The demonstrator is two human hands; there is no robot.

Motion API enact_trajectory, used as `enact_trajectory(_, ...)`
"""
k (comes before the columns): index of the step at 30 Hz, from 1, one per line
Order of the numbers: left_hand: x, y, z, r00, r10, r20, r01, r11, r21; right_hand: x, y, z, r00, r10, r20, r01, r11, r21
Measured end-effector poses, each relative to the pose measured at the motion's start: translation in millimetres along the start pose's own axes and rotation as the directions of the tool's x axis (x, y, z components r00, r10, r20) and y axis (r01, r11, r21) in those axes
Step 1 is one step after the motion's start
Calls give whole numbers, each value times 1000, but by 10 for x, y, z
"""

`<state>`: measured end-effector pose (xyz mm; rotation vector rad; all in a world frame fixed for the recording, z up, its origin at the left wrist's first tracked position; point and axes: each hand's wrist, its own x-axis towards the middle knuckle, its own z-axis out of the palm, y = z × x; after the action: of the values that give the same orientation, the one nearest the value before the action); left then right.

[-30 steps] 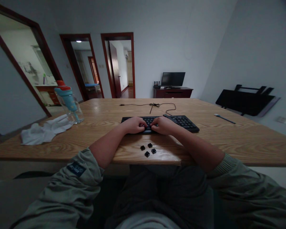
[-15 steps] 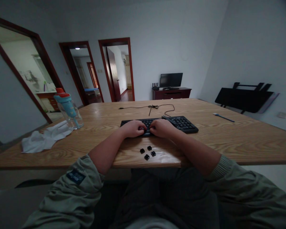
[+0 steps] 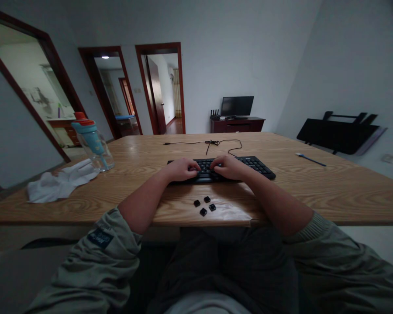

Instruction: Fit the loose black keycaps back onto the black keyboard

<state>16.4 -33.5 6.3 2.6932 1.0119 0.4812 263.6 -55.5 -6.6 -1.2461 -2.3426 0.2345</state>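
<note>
A black keyboard point(image 3: 257, 165) lies flat on the wooden table. My left hand point(image 3: 181, 169) lies over its left part, closed, with curled fingers gripping the keyboard among the middle keys. Just to the right, my right hand point(image 3: 228, 167) is bent over the keys, its thumb and forefinger drawn together. Whatever those fingertips may pinch is too small to make out. A narrow gap separates the two hands. Nearer to me, several loose black keycaps point(image 3: 203, 212) lie in a small cluster on the tabletop.
Behind the keyboard runs its bundled cable point(image 3: 212, 142). A clear bottle with a red and blue lid point(image 3: 93, 141) stands at the left beside crumpled white tissue point(image 3: 63, 181). To the right lies a thin blue brush point(image 3: 311, 159). The table point(image 3: 340, 196) ends close to my lap.
My hands, almost touching before, are now slightly apart, the right one having shifted right. The camera view has tilted a little. The loose keycaps keep their arrangement.
</note>
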Motion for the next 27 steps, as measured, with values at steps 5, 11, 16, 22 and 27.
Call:
enact_trajectory(5, -49, 168, -64, 977, 3, 213, 42, 977, -208, -22, -76, 4, 998, 19, 68, -21, 999, 27)
enact_trajectory(11, -75, 416, -49, 901, 89, 425, 64, 941, -333, -13, -90, 29, 997, 37, 73, -36, 999, -12)
enact_trajectory(16, -63, 464, 56, 876, 103, 472, 47, 955, -294, -2, -90, 62, 999, 5, 37, -4, 1000, -21)
enact_trajectory(22, -68, 439, 55, 905, 76, 419, 35, 968, -250, 0, -45, 18, 994, 58, -98, -59, 998, -6)
enact_trajectory(27, -47, 224, -62, 988, 2, 156, 60, 916, -396, -15, 19, -51, 961, 88, -261, -83, 996, 31)
